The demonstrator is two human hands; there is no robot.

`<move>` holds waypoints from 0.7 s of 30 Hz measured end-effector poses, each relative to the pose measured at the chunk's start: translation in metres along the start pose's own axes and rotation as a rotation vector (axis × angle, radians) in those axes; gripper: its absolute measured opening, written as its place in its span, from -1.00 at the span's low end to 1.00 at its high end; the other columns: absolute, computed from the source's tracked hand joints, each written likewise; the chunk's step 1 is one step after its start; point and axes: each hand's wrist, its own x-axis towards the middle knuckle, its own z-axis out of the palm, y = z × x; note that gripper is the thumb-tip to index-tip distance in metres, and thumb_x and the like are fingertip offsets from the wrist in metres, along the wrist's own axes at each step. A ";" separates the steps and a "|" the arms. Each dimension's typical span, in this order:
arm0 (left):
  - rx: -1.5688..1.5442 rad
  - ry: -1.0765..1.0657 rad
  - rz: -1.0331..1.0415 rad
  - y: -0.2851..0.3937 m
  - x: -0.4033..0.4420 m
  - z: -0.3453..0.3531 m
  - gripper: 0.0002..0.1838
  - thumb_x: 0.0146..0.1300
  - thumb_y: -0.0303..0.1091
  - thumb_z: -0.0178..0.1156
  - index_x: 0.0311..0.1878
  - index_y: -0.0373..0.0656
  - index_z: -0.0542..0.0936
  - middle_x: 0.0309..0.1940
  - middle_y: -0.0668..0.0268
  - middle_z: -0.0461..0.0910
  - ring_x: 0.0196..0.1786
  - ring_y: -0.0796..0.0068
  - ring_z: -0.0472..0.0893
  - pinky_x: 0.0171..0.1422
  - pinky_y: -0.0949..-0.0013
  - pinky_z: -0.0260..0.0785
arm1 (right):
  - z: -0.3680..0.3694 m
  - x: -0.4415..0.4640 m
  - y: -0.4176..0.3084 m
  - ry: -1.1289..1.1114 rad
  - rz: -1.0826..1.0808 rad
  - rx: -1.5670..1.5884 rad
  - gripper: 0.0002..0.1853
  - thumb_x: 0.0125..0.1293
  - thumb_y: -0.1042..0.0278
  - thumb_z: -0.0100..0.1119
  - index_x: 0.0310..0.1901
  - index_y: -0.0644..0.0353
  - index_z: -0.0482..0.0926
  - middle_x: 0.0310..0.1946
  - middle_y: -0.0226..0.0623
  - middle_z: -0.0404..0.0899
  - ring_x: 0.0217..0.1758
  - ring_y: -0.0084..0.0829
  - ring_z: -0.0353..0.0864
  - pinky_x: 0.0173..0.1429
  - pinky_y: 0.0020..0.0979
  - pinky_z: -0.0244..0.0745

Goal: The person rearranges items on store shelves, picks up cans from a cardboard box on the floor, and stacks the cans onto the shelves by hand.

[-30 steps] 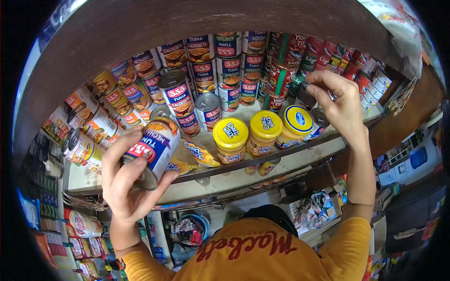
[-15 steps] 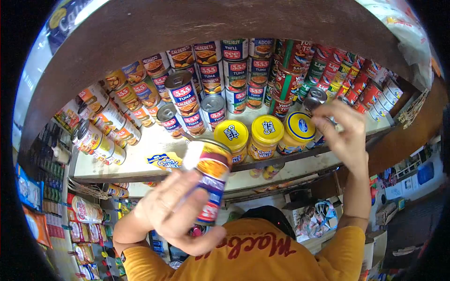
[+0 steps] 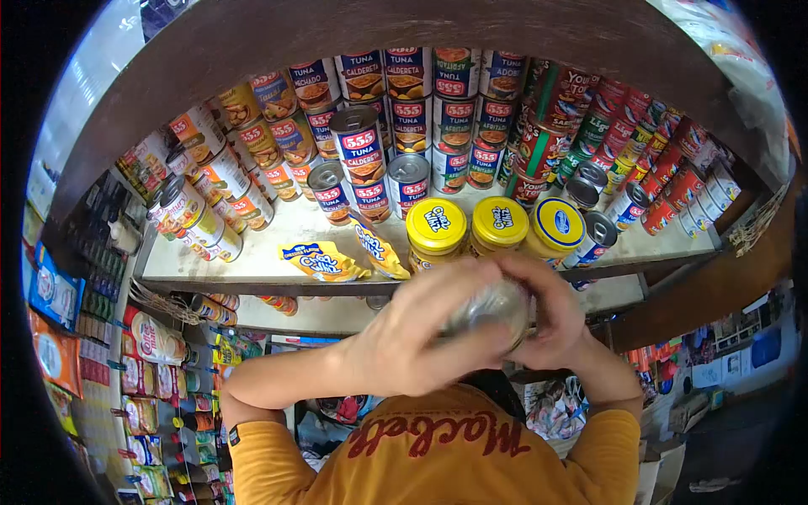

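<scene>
In front of my chest, below the shelf's front edge, a tuna can (image 3: 495, 313) is held between both hands, its metal end facing up and smeared by motion. My left hand (image 3: 412, 328) wraps round it from the left and near side. From the right, my right hand (image 3: 551, 307) curls its fingers about the can. Just behind the hands stand yellow-lidded Cheez Whiz jars (image 3: 436, 223) and a blue-and-yellow-lidded jar (image 3: 557, 227). The can's label is hidden by my fingers.
Stacked 555 tuna cans (image 3: 408, 126) fill the back of the shelf (image 3: 278, 227). Red and green sardine cans (image 3: 539, 143) stand to the right. Yellow Cheez Whiz packets (image 3: 324, 261) lie at the front edge. Hanging sachets (image 3: 147, 412) are at the left.
My left hand has carried the tuna can right and toward my chest. My right hand has left the cans at the shelf's right and joined it on the can. The view has shifted.
</scene>
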 end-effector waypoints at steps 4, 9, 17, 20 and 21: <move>-0.268 0.135 -0.296 0.002 -0.014 0.014 0.00 -0.14 -0.29 0.55 0.33 -0.25 0.13 0.31 -0.17 0.14 0.32 -0.11 0.27 0.24 0.10 0.34 | 0.004 -0.013 0.006 0.094 0.407 0.860 -0.21 0.15 0.38 0.28 0.35 0.31 0.08 0.23 -0.19 0.35 0.26 -0.34 0.39 0.32 -0.25 0.29; -0.355 0.023 -0.414 0.001 -0.014 0.021 0.05 -0.17 -0.34 0.56 0.35 -0.30 0.11 0.36 -0.13 0.05 0.34 -0.09 0.25 0.29 0.13 0.34 | 0.008 -0.013 0.002 0.149 0.469 0.993 -0.27 0.36 0.14 0.08 0.40 0.27 -0.02 0.28 -0.17 0.28 0.31 -0.33 0.35 0.31 -0.27 0.32; -0.241 0.070 -0.430 -0.001 -0.005 0.018 0.01 -0.27 -0.46 0.54 0.33 -0.26 0.20 0.30 -0.03 0.20 0.30 0.03 0.34 0.25 0.20 0.36 | 0.010 -0.012 0.000 0.055 0.486 1.173 -0.23 0.37 0.07 0.06 0.43 0.19 -0.11 0.31 -0.16 0.23 0.33 -0.28 0.34 0.30 -0.20 0.37; -0.293 0.108 -0.438 0.000 -0.008 0.019 0.04 -0.30 -0.49 0.53 0.35 -0.27 0.19 0.25 -0.02 0.28 0.29 0.01 0.35 0.28 0.19 0.33 | 0.013 -0.015 0.006 0.047 0.494 1.188 -0.23 0.36 0.10 0.10 0.43 0.19 -0.07 0.31 -0.17 0.24 0.32 -0.28 0.35 0.32 -0.18 0.34; -0.312 0.116 -0.446 0.001 -0.010 0.019 0.05 -0.30 -0.49 0.53 0.35 -0.27 0.18 0.25 -0.02 0.29 0.29 0.00 0.35 0.29 0.19 0.32 | 0.013 -0.015 0.006 0.050 0.520 1.115 -0.21 0.32 0.04 0.13 0.41 0.20 -0.03 0.28 -0.14 0.27 0.28 -0.25 0.40 0.28 -0.15 0.39</move>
